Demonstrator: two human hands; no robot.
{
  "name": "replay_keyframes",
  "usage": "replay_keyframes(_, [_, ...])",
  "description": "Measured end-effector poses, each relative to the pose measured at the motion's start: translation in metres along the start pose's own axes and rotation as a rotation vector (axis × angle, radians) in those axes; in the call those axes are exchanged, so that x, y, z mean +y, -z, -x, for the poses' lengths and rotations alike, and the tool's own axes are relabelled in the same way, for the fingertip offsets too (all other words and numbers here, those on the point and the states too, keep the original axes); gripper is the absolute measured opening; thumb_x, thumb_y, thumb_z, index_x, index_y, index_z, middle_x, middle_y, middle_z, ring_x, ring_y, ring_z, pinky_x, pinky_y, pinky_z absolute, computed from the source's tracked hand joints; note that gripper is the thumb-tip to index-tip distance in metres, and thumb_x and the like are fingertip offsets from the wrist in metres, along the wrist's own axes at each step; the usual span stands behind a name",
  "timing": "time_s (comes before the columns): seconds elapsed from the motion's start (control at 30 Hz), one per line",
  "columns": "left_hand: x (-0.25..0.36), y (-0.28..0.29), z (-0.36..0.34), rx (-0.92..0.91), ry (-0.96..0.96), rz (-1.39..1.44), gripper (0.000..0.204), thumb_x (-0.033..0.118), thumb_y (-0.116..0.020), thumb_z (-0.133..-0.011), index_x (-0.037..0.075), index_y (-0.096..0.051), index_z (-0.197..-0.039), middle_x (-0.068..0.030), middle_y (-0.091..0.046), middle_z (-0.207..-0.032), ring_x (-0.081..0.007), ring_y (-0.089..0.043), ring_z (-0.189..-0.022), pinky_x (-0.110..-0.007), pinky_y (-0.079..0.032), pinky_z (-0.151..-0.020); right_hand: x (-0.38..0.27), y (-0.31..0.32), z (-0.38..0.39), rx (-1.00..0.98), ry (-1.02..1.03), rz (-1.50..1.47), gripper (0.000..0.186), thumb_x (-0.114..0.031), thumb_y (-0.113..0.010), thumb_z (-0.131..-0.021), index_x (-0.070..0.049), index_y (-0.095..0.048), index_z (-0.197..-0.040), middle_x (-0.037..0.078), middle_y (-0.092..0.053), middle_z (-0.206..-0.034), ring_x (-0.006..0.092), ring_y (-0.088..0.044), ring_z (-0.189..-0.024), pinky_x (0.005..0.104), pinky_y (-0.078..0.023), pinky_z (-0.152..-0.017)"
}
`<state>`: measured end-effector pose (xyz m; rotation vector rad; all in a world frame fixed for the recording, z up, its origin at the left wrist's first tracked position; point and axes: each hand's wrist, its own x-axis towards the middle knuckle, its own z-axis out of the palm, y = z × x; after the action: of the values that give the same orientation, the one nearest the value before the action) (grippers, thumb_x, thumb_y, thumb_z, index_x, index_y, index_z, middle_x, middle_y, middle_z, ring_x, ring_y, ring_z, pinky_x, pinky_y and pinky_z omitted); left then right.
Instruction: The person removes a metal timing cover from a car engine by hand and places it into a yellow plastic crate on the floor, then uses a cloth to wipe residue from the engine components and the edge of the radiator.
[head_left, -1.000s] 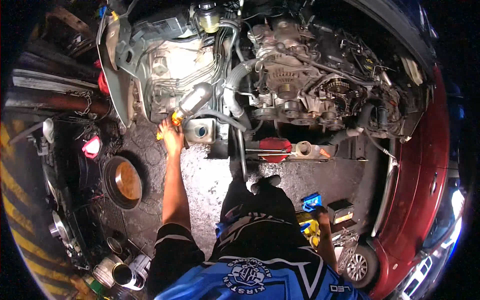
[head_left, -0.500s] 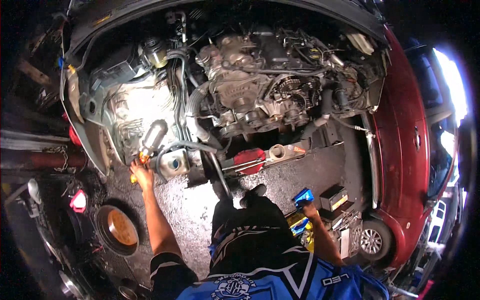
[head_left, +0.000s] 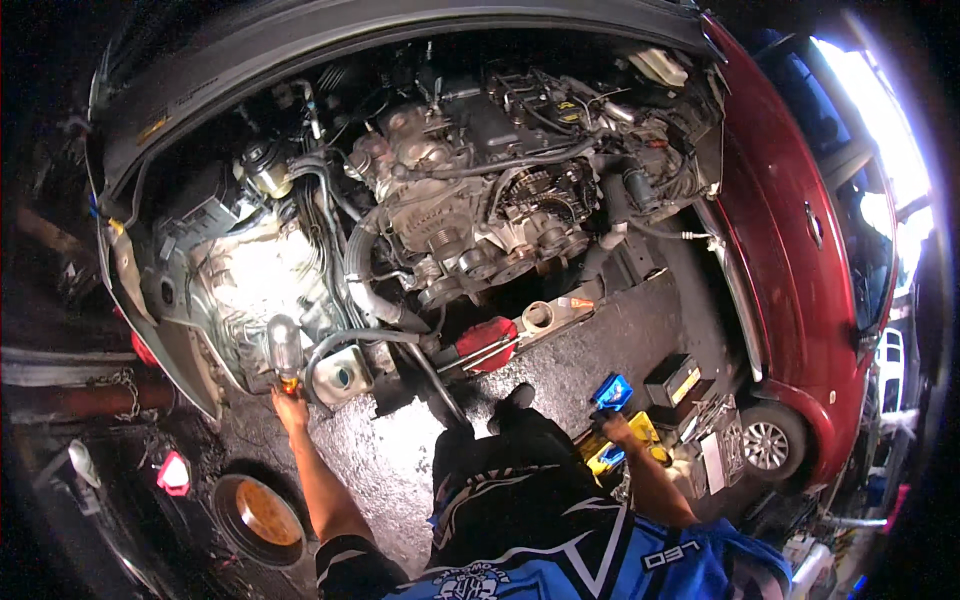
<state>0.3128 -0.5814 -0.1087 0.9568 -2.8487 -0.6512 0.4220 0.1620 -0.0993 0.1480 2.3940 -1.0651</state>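
My left hand (head_left: 291, 410) grips the orange end of a cylindrical work lamp (head_left: 285, 344) with a clear and silvery body, at the lower left of an open engine bay, just left of a metal reservoir (head_left: 339, 377). The lamp stands nearly vertical in the picture, below a brightly lit inner panel (head_left: 255, 260). The engine (head_left: 470, 200), with exposed chain gears, fills the upper middle. Low on the right, my right hand (head_left: 615, 428) is closed round the dark lower part of a blue object (head_left: 612, 388), above a yellow item (head_left: 640, 440); its fingers are small and dim.
A red car (head_left: 800, 300) borders the right side, near a dark battery (head_left: 672, 378) and scattered tools. A round pan of brown fluid (head_left: 258, 515) sits lower left. A red pad (head_left: 485, 342) with rods lies on the front crossmember. Metal bars and chain (head_left: 125, 395) line the left.
The view has shifted, so the engine bay appears lower and farther left, with the hood now showing. The lamp in my left hand has turned upright. My right hand and blue object have moved nearer me.
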Motion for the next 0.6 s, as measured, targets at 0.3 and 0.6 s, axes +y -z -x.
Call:
replay_keyframes(0.3, [0.031, 0.015, -0.016, -0.003, -0.184, 0.067, 0.052, 0.021, -0.059, -0.082, -0.006, -0.042, -0.123, -0.0281, -0.045, -0.123, -0.0413, -0.040, -0.117, -0.044, -0.030, -0.101, -0.025, 0.010, -0.019, 0.007, -0.144, 0.102, 0.033, -0.028, -0.046, -0.086, -0.003, -0.062, -0.101, 0.012, -0.065, -0.093, 0.0267, -0.062, -0.086, 0.0361, -0.048, -0.078])
replay_keyframes(0.6, [0.024, 0.010, -0.025, 0.059, -0.196, 0.036, 0.062, 0.012, -0.063, -0.077, 0.006, -0.037, -0.133, -0.0282, -0.044, -0.123, -0.0422, -0.040, -0.116, -0.043, -0.034, -0.097, -0.084, 0.022, -0.031, -0.046, -0.368, 0.005, 0.027, -0.019, -0.047, -0.085, -0.008, -0.063, -0.104, 0.017, -0.060, -0.106, 0.0274, -0.058, -0.097, 0.0349, -0.046, -0.084])
